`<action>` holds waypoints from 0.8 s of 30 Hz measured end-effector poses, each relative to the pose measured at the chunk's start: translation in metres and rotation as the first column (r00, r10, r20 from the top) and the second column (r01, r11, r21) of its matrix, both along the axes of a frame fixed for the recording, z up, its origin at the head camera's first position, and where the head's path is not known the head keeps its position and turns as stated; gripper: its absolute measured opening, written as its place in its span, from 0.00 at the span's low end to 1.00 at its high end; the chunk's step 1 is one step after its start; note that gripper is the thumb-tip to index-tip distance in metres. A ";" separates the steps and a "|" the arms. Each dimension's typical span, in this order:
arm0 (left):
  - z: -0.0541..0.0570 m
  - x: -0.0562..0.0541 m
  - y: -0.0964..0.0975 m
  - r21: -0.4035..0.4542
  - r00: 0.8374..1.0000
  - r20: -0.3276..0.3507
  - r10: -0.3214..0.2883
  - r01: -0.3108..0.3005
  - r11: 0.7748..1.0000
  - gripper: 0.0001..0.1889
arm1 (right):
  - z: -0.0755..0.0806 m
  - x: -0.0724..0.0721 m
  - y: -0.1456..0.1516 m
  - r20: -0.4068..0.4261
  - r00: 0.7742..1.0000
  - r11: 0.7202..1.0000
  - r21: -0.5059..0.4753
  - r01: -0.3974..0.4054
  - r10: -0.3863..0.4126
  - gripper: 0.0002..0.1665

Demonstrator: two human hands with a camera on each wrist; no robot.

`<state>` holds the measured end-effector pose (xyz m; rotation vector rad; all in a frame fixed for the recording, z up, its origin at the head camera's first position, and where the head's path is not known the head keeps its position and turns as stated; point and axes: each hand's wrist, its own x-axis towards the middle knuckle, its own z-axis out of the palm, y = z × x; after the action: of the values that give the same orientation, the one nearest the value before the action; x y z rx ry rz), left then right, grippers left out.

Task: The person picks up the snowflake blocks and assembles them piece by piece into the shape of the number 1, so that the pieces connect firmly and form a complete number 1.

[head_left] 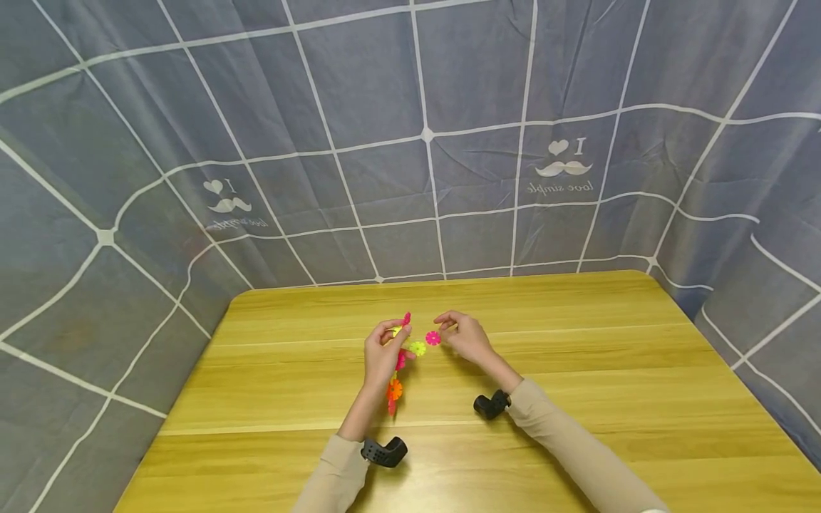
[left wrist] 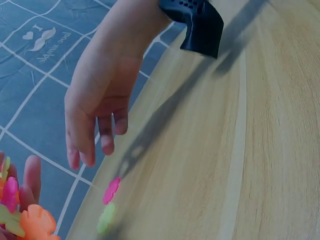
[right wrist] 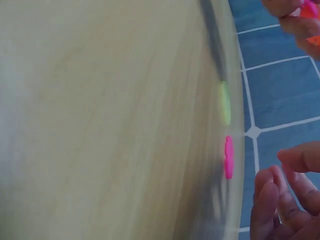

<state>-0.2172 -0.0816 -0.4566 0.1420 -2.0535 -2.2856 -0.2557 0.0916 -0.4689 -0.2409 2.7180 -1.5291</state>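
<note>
One yellow-green disc (head_left: 418, 348) and one pink disc (head_left: 432, 338), both thin, plastic and notched like flowers, lay close beside each other on a wood-grain desk (head_left: 288, 399), the pink one showing a pale spot at its middle. A joined strand (head_left: 394, 390) of similar pieces in pink, yellow, orange and red stood out brightly against the boards, its parts set at differing angles, some showing their faces and others seen nearly edge-on.

The desk's far edge ran almost straight between rounded corners, with a band of wood between it and the two discs. A blue-grey curtain (head_left: 474, 171), ruled in white lines, hung beyond that edge and bounded the forward reach. Wide stretches of wood extended to either side of the discs, giving sideways room, and more spread toward the person.

The left hand (head_left: 380, 360) pinched the joined strand between thumb and fingers, a pink piece poking up past the fingertips and the orange and red pieces trailing below on the person's side. The right hand (head_left: 468, 340), its fingers loosely bent and gripping nothing, hovered just beside the pink disc without touching it. Both discs lay between the two hands, the yellow-green disc nearer the left.
</note>
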 end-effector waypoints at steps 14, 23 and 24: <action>0.004 0.000 0.001 0.034 0.999 -0.028 -0.017 0.017 0.999 0.17 | -0.007 -0.011 -0.007 0.025 1.000 0.975 0.223 -0.024 0.019 0.18; 0.005 0.000 0.003 0.020 0.999 -0.050 -0.022 0.023 1.000 0.15 | -0.007 -0.013 -0.009 0.035 0.999 0.948 0.315 -0.046 0.036 0.21; 0.006 0.000 0.003 0.016 0.998 -0.052 -0.021 0.022 1.000 0.16 | -0.007 -0.013 -0.009 0.035 0.999 0.945 0.324 -0.048 0.039 0.21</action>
<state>-0.2167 -0.0788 -0.4508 0.0607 -2.0213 -2.2944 -0.2688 0.0825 -0.4758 -0.2666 2.8620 -1.0404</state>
